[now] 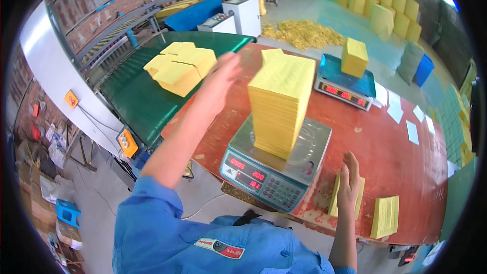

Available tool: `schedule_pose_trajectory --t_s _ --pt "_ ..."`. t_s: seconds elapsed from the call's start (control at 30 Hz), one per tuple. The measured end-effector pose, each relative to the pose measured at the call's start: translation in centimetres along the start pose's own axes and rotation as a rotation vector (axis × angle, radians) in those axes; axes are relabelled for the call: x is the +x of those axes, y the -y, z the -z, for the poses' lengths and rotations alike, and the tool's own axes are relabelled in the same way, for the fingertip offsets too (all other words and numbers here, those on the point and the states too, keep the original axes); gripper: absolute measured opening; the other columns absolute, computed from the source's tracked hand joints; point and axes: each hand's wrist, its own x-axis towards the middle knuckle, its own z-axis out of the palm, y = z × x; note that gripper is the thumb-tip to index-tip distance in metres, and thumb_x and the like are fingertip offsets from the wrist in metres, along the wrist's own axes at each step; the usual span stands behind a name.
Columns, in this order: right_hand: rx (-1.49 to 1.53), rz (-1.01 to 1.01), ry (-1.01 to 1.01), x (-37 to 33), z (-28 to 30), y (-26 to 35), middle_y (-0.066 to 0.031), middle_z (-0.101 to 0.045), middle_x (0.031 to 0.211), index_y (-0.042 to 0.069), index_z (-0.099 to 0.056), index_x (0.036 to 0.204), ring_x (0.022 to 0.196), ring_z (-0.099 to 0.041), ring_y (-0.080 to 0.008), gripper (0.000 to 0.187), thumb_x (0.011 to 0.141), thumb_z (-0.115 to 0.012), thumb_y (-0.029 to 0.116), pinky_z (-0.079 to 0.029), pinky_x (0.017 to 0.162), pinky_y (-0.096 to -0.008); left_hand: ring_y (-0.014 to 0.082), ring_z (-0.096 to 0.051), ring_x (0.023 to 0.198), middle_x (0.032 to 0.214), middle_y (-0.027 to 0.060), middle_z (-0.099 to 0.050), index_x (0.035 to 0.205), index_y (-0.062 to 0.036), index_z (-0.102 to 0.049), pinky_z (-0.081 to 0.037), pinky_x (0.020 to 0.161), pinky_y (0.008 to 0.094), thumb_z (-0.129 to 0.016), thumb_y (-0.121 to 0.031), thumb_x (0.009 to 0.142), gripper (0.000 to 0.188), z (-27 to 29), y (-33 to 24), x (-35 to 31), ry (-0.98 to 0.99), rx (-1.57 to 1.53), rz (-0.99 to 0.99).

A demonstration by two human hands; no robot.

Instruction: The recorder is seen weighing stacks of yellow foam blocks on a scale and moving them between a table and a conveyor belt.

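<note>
A tall stack of yellow paper sheets [278, 106] stands on a teal counting scale [271, 190] with lit red digits. To the left of that stack, my left hand [223, 73] is raised with its fingers stretched out and nothing in it. It is nearest to a cluster of yellow paper stacks [185, 68] on the green conveyor belt [144, 122]. Right of the scale, my right hand [348, 182] has its fingers extended, partly covering a small yellow paper bundle [334, 200]. Whether it touches that bundle is hard to tell.
A second scale [345, 83] carries a shorter yellow stack [354, 57] on the red table [375, 147]. Another small bundle [385, 216] lies at the near edge; pale slips [412, 132] lie on the right. Yellow scraps [304, 34] are heaped on the floor beyond.
</note>
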Motion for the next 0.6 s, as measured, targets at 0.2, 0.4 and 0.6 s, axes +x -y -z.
schedule_pose_trajectory --t_s 0.2,0.4,0.6 --pt "0.395 -0.037 0.037 12.7 -10.7 0.6 -0.0143 -0.051 0.144 0.002 -0.046 0.144 0.131 -0.049 -0.0232 0.049 0.106 -0.042 0.033 -0.035 0.110 -0.0401 0.0236 -0.049 0.132 0.143 0.0104 -0.053 0.147 -0.0096 -0.043 -0.038 0.109 0.0435 -0.053 -0.060 0.094 0.074 -4.1 0.6 6.1 0.456 0.153 0.623" --pt "0.665 -0.113 0.136 13.0 -16.5 0.7 -0.0094 -0.051 0.142 0.005 -0.044 0.145 0.130 -0.048 -0.0192 0.054 0.106 -0.038 0.042 -0.037 0.108 -0.0333 0.0197 -0.049 0.134 0.147 0.0074 -0.051 0.149 -0.0116 -0.042 -0.038 0.111 0.0415 -0.047 -0.056 0.098 0.068 -3.5 3.3 6.8 0.837 0.075 0.751" --pt "0.419 -0.077 -0.002 4.1 -14.0 2.5 -0.0098 -0.049 0.144 0.003 -0.044 0.144 0.129 -0.049 -0.0214 0.047 0.106 -0.041 0.030 -0.036 0.109 -0.0357 0.0169 -0.055 0.128 0.145 0.0064 -0.053 0.147 -0.0122 -0.045 -0.041 0.109 0.0357 -0.056 -0.055 0.094 0.068 -2.7 1.0 2.4 0.998 0.187 0.843"
